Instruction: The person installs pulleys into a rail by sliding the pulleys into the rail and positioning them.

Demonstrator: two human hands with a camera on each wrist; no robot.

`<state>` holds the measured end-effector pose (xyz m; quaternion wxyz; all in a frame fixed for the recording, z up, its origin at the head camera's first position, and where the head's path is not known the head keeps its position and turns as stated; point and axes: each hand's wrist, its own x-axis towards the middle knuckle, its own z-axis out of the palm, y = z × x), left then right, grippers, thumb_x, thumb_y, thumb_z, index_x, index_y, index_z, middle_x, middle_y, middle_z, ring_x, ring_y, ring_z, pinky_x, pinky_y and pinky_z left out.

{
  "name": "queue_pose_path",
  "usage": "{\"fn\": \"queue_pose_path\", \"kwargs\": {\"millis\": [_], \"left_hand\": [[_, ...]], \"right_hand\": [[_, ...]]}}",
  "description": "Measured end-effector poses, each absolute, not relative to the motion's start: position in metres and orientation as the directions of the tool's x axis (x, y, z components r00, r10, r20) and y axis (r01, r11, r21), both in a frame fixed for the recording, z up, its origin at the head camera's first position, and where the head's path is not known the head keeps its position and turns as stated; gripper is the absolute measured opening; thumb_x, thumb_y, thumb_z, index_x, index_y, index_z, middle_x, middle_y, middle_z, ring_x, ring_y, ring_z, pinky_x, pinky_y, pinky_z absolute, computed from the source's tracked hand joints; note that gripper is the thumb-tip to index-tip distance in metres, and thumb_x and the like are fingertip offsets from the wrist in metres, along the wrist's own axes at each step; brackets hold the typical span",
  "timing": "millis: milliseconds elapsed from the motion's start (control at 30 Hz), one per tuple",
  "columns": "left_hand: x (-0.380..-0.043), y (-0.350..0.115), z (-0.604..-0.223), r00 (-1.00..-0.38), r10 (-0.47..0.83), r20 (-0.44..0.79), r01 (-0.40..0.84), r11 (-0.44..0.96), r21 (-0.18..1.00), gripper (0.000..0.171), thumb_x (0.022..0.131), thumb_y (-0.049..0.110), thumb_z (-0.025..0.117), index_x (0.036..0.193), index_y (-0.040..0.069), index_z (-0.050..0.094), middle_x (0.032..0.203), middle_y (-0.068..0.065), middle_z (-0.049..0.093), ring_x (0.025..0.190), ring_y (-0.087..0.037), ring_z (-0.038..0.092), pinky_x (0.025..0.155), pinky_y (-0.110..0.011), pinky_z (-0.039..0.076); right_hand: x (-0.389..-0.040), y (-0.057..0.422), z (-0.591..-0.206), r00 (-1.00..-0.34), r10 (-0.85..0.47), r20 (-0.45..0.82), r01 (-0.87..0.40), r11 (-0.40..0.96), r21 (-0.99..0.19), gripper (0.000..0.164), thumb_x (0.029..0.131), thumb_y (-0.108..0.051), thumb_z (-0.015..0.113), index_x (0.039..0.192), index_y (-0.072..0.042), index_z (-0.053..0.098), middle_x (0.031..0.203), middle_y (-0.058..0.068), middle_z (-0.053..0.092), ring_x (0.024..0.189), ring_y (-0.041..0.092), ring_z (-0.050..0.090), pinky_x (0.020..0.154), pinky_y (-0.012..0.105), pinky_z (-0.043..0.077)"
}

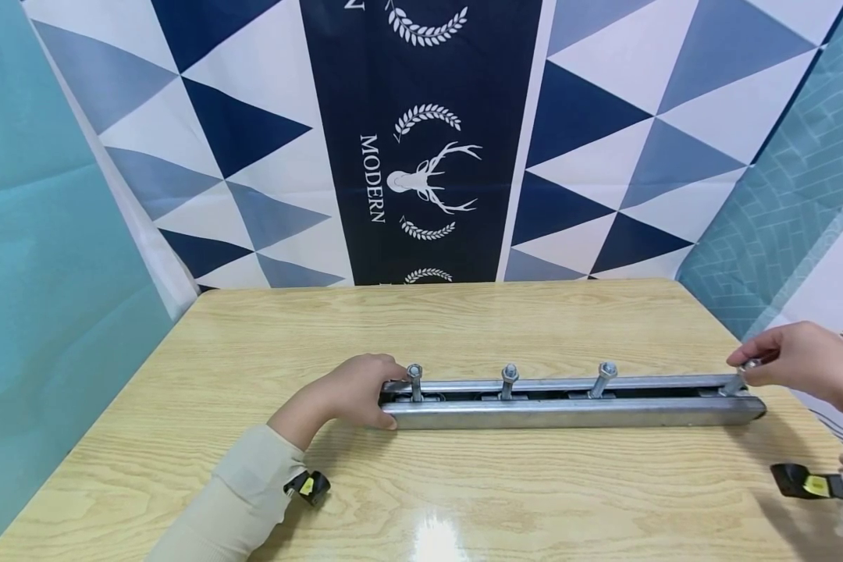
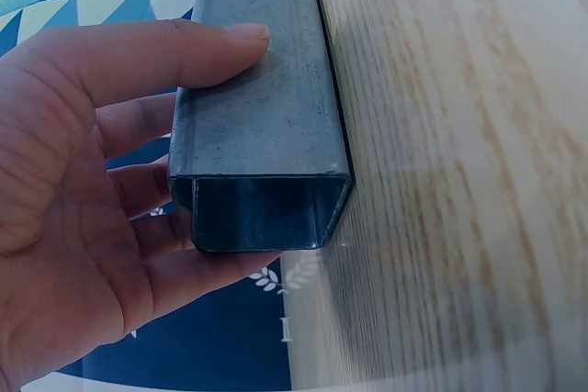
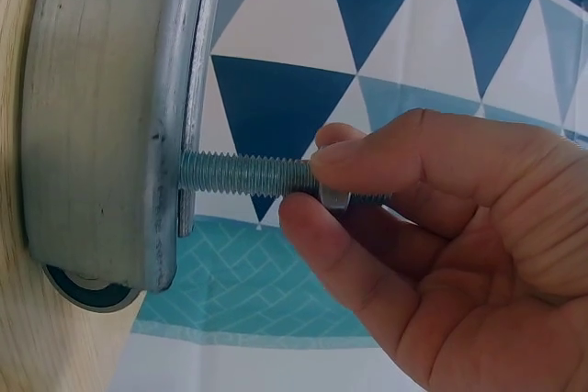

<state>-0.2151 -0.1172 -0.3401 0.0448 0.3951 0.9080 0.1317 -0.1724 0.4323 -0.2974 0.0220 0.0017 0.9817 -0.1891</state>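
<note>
A galvanized steel channel [image 1: 569,416] lies lengthwise on the table, its slot facing up. Three bolts with nuts, the left bolt [image 1: 416,386], the middle bolt [image 1: 509,382] and another bolt [image 1: 602,380], stand up out of the slot. My left hand [image 1: 361,390] grips the channel's left end, thumb on the near side wall [image 2: 266,103]; the open square end shows in the left wrist view. At the right end, my right hand [image 1: 808,363] pinches a hex nut [image 3: 333,197] on a threaded bolt [image 3: 248,173] between thumb and fingers. A dark round wheel [image 3: 96,289] pokes out of that end.
The wood-grain table [image 1: 421,484] carries the channel near its middle and right. A patterned cloth [image 1: 428,156] hangs behind the table's far edge. Black wrist straps, a left strap [image 1: 309,485] and a right strap [image 1: 808,481], sit by the sleeves.
</note>
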Motion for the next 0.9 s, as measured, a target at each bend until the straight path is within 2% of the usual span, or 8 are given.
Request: {"fn": "queue_pose_path", "kwargs": {"millis": [200, 667, 900], "left_hand": [[-0.215, -0.117, -0.341, -0.682, 0.731, 0.025, 0.706, 0.649, 0.284, 0.060, 0.068, 0.021, 0.087, 0.121, 0.004, 0.066, 0.110, -0.004, 0.065, 0.101, -0.020, 0.060, 0.090, -0.037, 0.049], [-0.215, -0.117, -0.338, -0.681, 0.732, 0.020, 0.705, 0.648, 0.289, 0.060, 0.068, 0.021, 0.087, 0.121, 0.003, 0.065, 0.109, -0.004, 0.064, 0.099, -0.020, 0.060, 0.088, -0.037, 0.049], [-0.214, -0.117, -0.338, -0.679, 0.733, 0.024, 0.707, 0.645, 0.290, 0.059, 0.068, 0.021, 0.087, 0.120, 0.004, 0.066, 0.109, -0.004, 0.064, 0.097, -0.019, 0.060, 0.087, -0.036, 0.049]], "right_hand": [[-0.172, 0.425, -0.296, -0.998, -0.053, -0.035, -0.038, 0.934, -0.357, 0.014, 0.078, 0.000, 0.070, 0.088, 0.008, 0.071, 0.082, 0.013, 0.070, 0.072, 0.021, 0.060, 0.063, 0.048, 0.053], [-0.175, 0.413, -0.295, -0.995, -0.087, -0.042, -0.068, 0.937, -0.344, 0.015, 0.076, -0.004, 0.074, 0.089, 0.004, 0.073, 0.080, 0.005, 0.069, 0.071, 0.018, 0.056, 0.058, 0.034, 0.048], [-0.176, 0.404, -0.294, -0.994, -0.090, -0.067, -0.058, 0.924, -0.377, 0.017, 0.077, -0.003, 0.073, 0.092, 0.005, 0.072, 0.082, 0.006, 0.069, 0.071, 0.018, 0.056, 0.058, 0.032, 0.048]]}}
